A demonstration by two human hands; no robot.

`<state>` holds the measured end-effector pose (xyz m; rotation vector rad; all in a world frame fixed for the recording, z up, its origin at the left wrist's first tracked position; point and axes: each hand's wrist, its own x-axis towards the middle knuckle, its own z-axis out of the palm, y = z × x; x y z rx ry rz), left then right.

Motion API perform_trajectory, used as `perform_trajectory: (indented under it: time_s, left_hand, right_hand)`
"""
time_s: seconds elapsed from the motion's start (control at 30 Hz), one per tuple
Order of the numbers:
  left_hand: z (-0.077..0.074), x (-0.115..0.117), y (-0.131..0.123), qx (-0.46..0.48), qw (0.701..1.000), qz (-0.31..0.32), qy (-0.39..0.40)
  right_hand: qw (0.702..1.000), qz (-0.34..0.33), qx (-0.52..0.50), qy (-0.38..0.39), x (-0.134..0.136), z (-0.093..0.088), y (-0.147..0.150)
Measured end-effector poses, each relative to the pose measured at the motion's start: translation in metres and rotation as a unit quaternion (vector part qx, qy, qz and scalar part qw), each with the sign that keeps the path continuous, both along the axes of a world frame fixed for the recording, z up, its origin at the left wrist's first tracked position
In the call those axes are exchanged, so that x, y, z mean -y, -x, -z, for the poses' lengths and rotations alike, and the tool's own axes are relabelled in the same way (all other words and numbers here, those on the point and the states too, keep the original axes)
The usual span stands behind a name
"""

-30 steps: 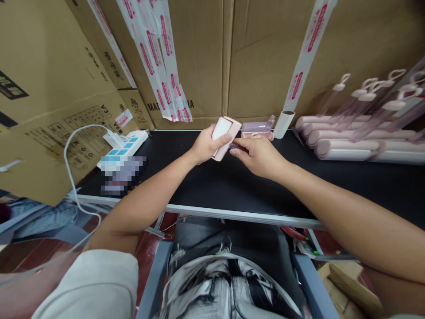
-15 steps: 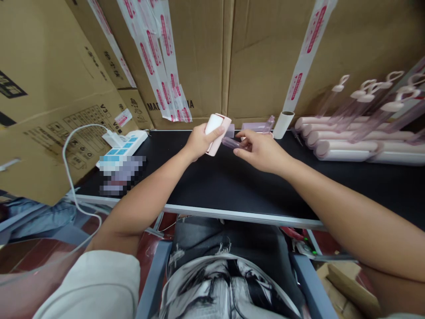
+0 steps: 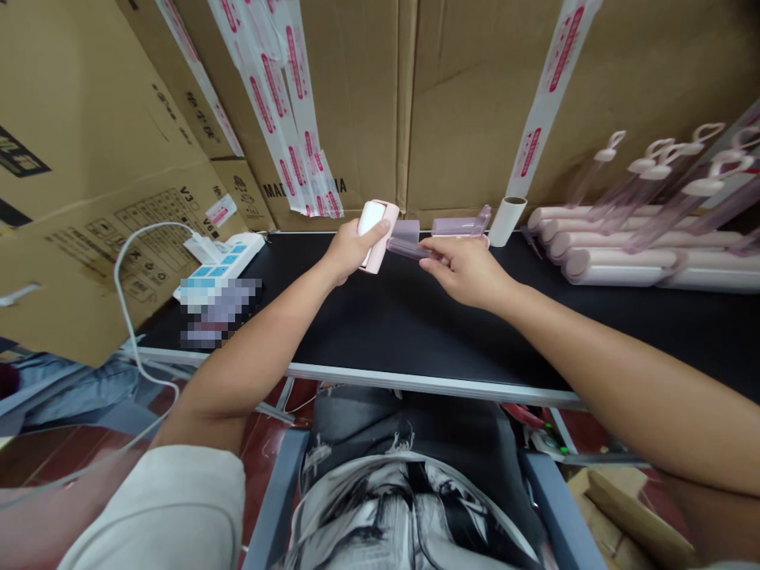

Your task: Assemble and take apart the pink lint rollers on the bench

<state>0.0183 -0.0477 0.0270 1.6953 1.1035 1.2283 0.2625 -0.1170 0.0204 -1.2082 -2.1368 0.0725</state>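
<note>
My left hand (image 3: 349, 247) is closed around a pink-and-white lint roller (image 3: 375, 236), held tilted above the black table. From its right side a translucent purple handle (image 3: 409, 248) sticks out. The fingers of my right hand (image 3: 466, 267) are pinched on the far end of that handle. Behind the hands lie a translucent purple cover (image 3: 406, 230) and another purple piece (image 3: 457, 227), partly hidden by my right hand. A white cardboard-cored roll (image 3: 507, 223) stands upright just beyond my right hand.
Several pink lint rollers (image 3: 617, 265) with upright purple handles and white loops are lined up at the right. A white power strip (image 3: 221, 265) with a cable lies at the left. Tall cardboard (image 3: 475, 103) walls the black table (image 3: 368, 332) at the back.
My left hand has shifted slightly left with the lint roller, which is now more upright. My right fingers have closed further on the handle, and more of it shows between the hands.
</note>
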Motion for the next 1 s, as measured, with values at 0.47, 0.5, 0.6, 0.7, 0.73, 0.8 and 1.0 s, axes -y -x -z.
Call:
perform_trajectory:
  time_s: [0.47, 0.5, 0.6, 0.7, 0.73, 0.8, 1.0]
  left_hand:
    - [0.007, -0.025, 0.007, 0.056, 0.997, 0.056, -0.007]
    - [0.008, -0.03, 0.01, 0.055, 0.997, 0.059, 0.002]
    - [0.014, -0.048, 0.019, -0.022, 0.998, 0.031, -0.04]
    - [0.022, -0.059, 0.017, -0.238, 0.964, 0.012, -0.119]
    - [0.025, -0.06, 0.014, -0.312, 0.942, 0.016, -0.127]
    - [0.03, -0.059, 0.006, -0.42, 0.9, 0.032, -0.111]
    - [0.031, -0.048, -0.007, -0.491, 0.865, 0.018, -0.104]
  right_hand:
    - [0.995, 0.003, -0.103, 0.006, -0.007, -0.002, -0.008]
    - [0.994, 0.015, -0.111, -0.018, -0.008, -0.004, -0.011]
    - [0.981, 0.056, -0.162, -0.088, -0.01, -0.012, -0.021]
    - [0.966, 0.081, -0.208, -0.127, -0.014, -0.015, -0.026]
    - [0.964, 0.083, -0.215, -0.132, -0.015, -0.014, -0.026]
    - [0.963, 0.079, -0.221, -0.131, -0.016, -0.011, -0.023]
    - [0.967, 0.052, -0.228, -0.102, -0.015, -0.004, -0.011]
